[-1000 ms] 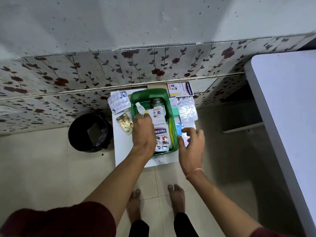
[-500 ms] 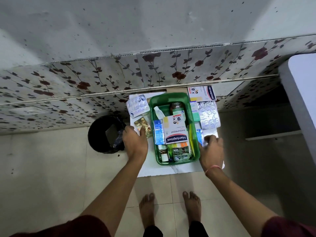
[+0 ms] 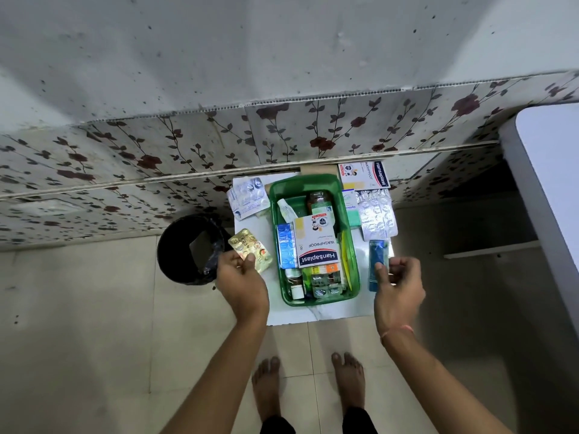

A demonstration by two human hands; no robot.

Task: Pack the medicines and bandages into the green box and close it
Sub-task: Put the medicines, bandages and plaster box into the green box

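Note:
The open green box (image 3: 353, 277) stands on a small white table (image 3: 316, 314). Inside lie a Hansaplast plaster box (image 3: 317, 241), a blue blister strip (image 3: 286, 245), a syrup bottle (image 3: 318, 203), a white tube (image 3: 286, 209) and small vials. My left hand (image 3: 242, 283), left of the box, grips a gold blister pack (image 3: 250, 249) lifted off the table. My right hand (image 3: 398, 288), right of the box, holds a blue strip (image 3: 377, 261). A second Hansaplast box (image 3: 365, 175), silver blister sheets (image 3: 377, 216) and a white blister pack (image 3: 249, 197) lie on the table outside the box.
A black waste bin (image 3: 191, 249) stands on the floor left of the table. The flowered wall panel (image 3: 282, 136) runs right behind it. A white tabletop (image 3: 551, 183) juts in at the right. My bare feet (image 3: 310, 386) stand on the tiled floor.
My left hand left the box, went to the table's left side and picked up the gold blister pack. My right hand closed on the blue strip and raised it. The camera view shifted.

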